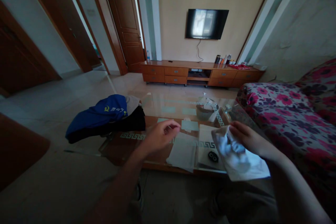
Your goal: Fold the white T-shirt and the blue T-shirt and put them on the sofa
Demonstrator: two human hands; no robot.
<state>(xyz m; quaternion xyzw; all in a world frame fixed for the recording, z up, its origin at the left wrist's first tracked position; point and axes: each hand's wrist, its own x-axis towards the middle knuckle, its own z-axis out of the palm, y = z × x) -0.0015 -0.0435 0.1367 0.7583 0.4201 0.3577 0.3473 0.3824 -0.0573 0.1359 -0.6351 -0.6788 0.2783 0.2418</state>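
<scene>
My right hand (245,136) pinches the upper edge of a limp, crumpled white sheet (240,162), which hangs over the right front of the glass coffee table (131,148). Blur hides whether the sheet is cloth, paper or a plastic bag. Over the middle of the table is my left hand (161,135), its fingers curled and the tips close to the thumb, with nothing visible in them. Below and between the hands lie white papers (181,154). A small black object with two round rings (213,156) rests just left of the sheet.
Blue and black clothing (105,113) is heaped on the table's left side. A bowl-shaped container (206,112) and a small glass item (228,107) stand toward the back right. A floral sofa (286,122) borders the right; a low TV cabinet (175,71) lines the far wall.
</scene>
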